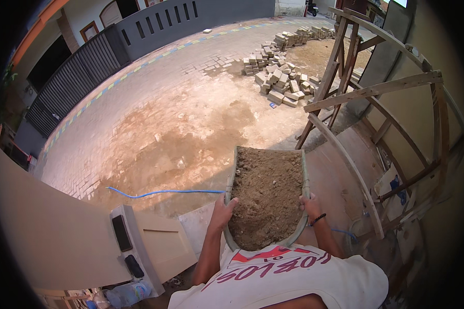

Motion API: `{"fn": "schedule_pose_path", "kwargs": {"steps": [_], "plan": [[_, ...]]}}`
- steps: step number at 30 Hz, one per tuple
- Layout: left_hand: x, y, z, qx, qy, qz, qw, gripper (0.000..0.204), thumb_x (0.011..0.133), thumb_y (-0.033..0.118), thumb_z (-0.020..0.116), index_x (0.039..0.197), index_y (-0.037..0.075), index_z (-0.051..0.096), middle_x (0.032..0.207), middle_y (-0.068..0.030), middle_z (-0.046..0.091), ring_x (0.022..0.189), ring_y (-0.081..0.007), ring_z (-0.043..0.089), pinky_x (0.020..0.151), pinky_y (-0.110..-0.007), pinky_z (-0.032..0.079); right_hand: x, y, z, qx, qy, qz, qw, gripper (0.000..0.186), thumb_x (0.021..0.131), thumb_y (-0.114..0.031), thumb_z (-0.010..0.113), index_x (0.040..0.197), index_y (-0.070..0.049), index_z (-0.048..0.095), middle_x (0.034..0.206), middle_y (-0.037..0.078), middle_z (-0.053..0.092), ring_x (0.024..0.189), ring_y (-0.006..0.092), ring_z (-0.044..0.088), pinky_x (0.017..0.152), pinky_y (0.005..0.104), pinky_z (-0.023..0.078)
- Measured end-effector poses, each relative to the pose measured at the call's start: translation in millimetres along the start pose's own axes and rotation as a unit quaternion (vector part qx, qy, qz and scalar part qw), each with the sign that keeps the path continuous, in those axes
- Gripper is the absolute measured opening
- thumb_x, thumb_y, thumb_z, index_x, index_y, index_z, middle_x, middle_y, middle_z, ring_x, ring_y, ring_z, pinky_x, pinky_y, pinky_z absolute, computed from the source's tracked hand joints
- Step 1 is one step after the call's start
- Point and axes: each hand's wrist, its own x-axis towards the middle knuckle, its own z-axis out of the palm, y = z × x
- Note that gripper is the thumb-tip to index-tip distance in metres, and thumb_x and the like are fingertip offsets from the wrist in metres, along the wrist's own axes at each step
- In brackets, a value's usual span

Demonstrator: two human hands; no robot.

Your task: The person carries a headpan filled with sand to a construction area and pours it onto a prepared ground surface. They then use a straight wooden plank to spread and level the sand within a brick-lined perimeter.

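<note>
Held in front of my body is a scoop-shaped carrying pan with a greenish rim [235, 170], wide and straight at its far edge and rounded at the near one. Brown, lumpy sandy soil [267, 198] with small stones fills it. My left hand [225, 212] is closed round the left rim, with the thumb over the edge. On the opposite rim my right hand [311, 207] grips in the same way, a dark band on its wrist. The fingers under the pan are hidden.
A wooden trestle frame [374, 92] stands at the right, by a wall. Beyond it lies a heap of paving blocks [281, 80]. A blue hose [165, 192] crosses the ground ahead. At the left, a ledge [136, 252] carries a phone [121, 233] beside a plastic bottle [129, 294].
</note>
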Motion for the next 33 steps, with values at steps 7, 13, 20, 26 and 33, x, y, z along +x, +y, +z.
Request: {"fn": "schedule_pose_path", "kwargs": {"steps": [7, 13, 20, 26, 33], "plan": [[124.7, 2.2, -48.1, 0.031, 0.043, 0.033, 0.998, 0.044, 0.084, 0.028, 0.061, 0.116, -0.001, 0.052, 0.085, -0.0029, 0.055, 0.068, -0.0110, 0.047, 0.061, -0.027, 0.041, 97.6, -64.6, 75.8, -0.046, -0.006, -0.001, 0.999, 0.030, 0.082, -0.014, 0.061, 0.107, 0.003, 0.055, 0.078, 0.003, 0.054, 0.063, 0.0100, 0.049, 0.055, 0.0271, 0.042], [223.2, 52.1, -79.7, 0.032, 0.028, 0.052, 0.998, 0.042, 0.084, 0.028, 0.062, 0.114, -0.001, 0.052, 0.077, 0.0001, 0.050, 0.065, -0.0093, 0.046, 0.059, -0.026, 0.040, 171.3, -113.7, 116.4, -0.054, -0.009, -0.039, 0.998, 0.026, 0.081, -0.013, 0.061, 0.102, 0.002, 0.054, 0.074, 0.001, 0.052, 0.057, 0.0096, 0.047, 0.052, 0.0271, 0.041], [320.0, 69.3, -97.6, 0.023, 0.020, 0.032, 0.999, 0.044, 0.084, 0.025, 0.062, 0.114, -0.004, 0.050, 0.091, -0.0086, 0.057, 0.084, -0.0170, 0.054, 0.077, -0.031, 0.044, 252.4, -143.6, 154.5, -0.026, -0.001, -0.017, 1.000, 0.023, 0.081, -0.011, 0.059, 0.100, 0.002, 0.054, 0.071, 0.001, 0.049, 0.057, 0.0098, 0.046, 0.051, 0.0274, 0.040], [431.7, 73.2, -89.6, 0.035, 0.003, 0.020, 0.999, 0.046, 0.084, 0.025, 0.063, 0.118, -0.004, 0.049, 0.095, -0.0087, 0.057, 0.088, -0.0169, 0.053, 0.079, -0.032, 0.043, 350.1, -164.3, 175.5, -0.038, 0.029, -0.012, 0.999, 0.025, 0.079, -0.011, 0.060, 0.100, 0.003, 0.054, 0.074, 0.004, 0.052, 0.059, 0.0120, 0.049, 0.054, 0.0288, 0.042], [584.9, 67.8, -81.5, 0.022, 0.011, 0.041, 0.999, 0.044, 0.083, 0.028, 0.064, 0.115, 0.001, 0.052, 0.078, -0.0012, 0.051, 0.064, -0.0097, 0.048, 0.059, -0.026, 0.041, 496.9, -202.0, 206.0, -0.039, 0.034, 0.002, 0.999, 0.026, 0.076, -0.011, 0.060, 0.097, 0.004, 0.056, 0.074, 0.005, 0.056, 0.063, 0.0132, 0.053, 0.055, 0.0295, 0.044]]}}
